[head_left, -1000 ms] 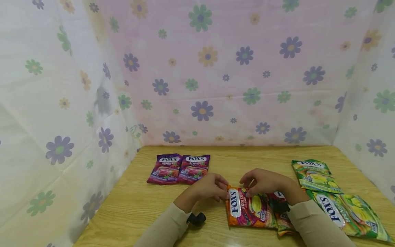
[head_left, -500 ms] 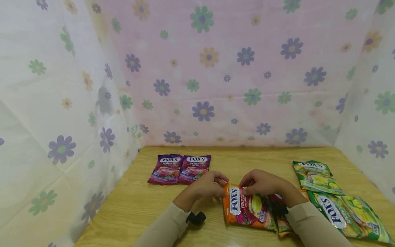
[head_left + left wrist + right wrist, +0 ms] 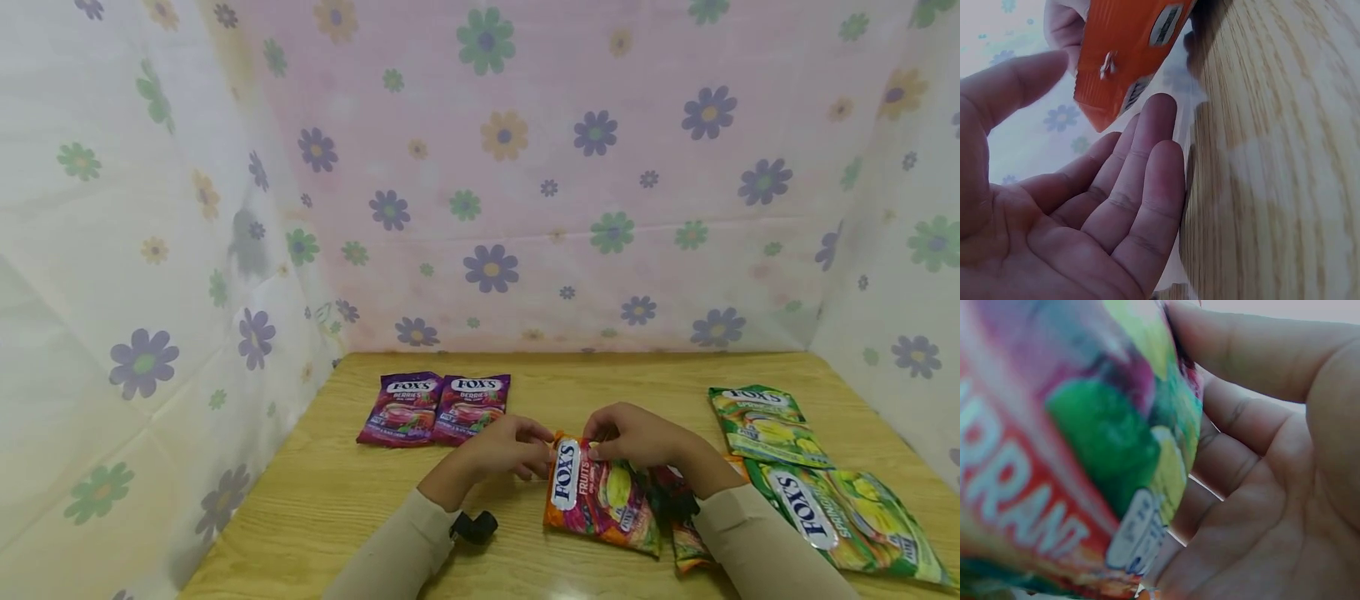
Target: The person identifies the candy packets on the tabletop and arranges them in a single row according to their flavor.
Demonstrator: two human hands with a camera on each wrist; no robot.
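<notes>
An orange and magenta Fox's Fruits candy bag (image 3: 600,492) is raised at a tilt over the table. My right hand (image 3: 641,435) pinches its upper edge, thumb on the printed front and fingers behind, as the right wrist view shows. My left hand (image 3: 506,450) is at the bag's left corner with its fingers loosely spread. In the left wrist view the orange bag end (image 3: 1129,56) reaches between thumb and fingers without being gripped. A second red and orange candy bag (image 3: 690,546) lies under the right wrist, partly hidden by it.
Two purple Berries candy bags (image 3: 471,408) lie side by side at the back left. Several green and yellow Springs candy bags (image 3: 847,521) lie on the right, overlapping. Flowered cloth (image 3: 555,250) walls the wooden table (image 3: 337,508) at the back and sides.
The Fruits bag has risen and tilted, its lower edge pulling away from the red and orange bag beside it. The right hand has moved up slightly; the left has barely moved.
</notes>
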